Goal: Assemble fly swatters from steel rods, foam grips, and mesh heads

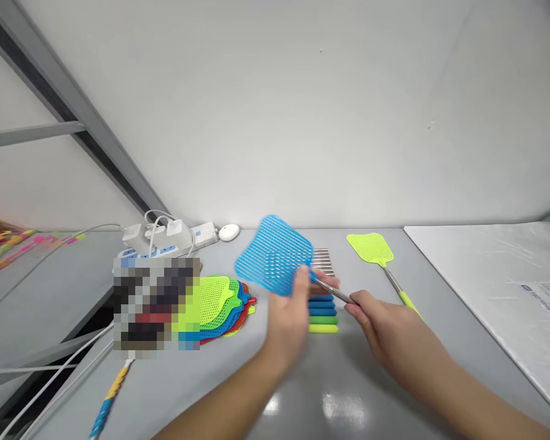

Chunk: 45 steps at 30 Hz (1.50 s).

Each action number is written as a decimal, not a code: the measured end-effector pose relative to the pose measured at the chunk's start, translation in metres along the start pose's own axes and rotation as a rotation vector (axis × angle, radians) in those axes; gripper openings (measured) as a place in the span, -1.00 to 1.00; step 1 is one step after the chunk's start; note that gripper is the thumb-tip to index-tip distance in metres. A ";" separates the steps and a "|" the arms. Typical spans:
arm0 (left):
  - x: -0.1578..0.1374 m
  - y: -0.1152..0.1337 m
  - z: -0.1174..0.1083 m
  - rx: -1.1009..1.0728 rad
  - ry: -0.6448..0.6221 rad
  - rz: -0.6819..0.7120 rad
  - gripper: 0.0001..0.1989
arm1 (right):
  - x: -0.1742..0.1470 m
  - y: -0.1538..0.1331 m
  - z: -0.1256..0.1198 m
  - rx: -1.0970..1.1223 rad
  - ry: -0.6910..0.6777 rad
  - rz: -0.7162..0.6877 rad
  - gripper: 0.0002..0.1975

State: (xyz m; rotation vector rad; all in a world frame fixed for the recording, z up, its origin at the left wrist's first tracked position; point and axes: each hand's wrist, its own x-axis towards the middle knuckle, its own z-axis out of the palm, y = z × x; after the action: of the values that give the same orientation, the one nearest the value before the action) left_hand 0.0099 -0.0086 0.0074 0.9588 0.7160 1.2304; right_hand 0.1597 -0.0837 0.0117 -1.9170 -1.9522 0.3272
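The wall (275,122) stands at the far side of the grey table (302,391), with a wrapped sheet (486,305) along the right. Over the middle, a blue head (272,256) and its rod (332,290) are held above the table. The left hand (288,318) is closed on the head's near right corner, thumb across the front, fingers behind; the right hand (385,324) pinches the rod, fingertips drawn together. To the left lies a pile of heads (217,299), to the right a yellow-green swatter (376,252), and between the hands some handles (323,321) and metal bars (322,261).

A pull apart could, I judge, free the rod from the blue neck (312,277), since its depth there cannot be seen; hard thumb pressure could bend the mesh, and a low swing could scatter the handles. The head is broad, flat, finely pierced and bright blue, reaching left from the hand; the rod is thin, shiny metal, its right end hidden by the fingers
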 end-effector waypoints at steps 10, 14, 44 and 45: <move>0.003 0.007 0.012 0.057 -0.109 -0.065 -0.63 | 0.014 -0.001 -0.032 1.133 -0.633 0.309 -0.58; 0.005 0.003 0.018 0.044 -0.097 -0.072 -0.61 | 0.015 0.005 -0.029 1.123 -0.556 0.267 -0.59; -0.006 -0.005 0.013 0.182 0.066 0.151 -0.67 | -0.021 0.048 -0.023 -0.116 0.159 0.267 -0.76; -0.007 -0.004 0.012 0.214 0.053 0.196 -0.68 | -0.017 0.052 -0.023 -0.158 0.155 0.277 -0.77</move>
State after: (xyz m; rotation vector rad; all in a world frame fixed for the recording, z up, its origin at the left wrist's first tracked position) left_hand 0.0212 -0.0185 0.0085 1.1988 0.8230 1.3731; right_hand 0.2160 -0.1008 0.0087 -2.2468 -1.6596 0.0956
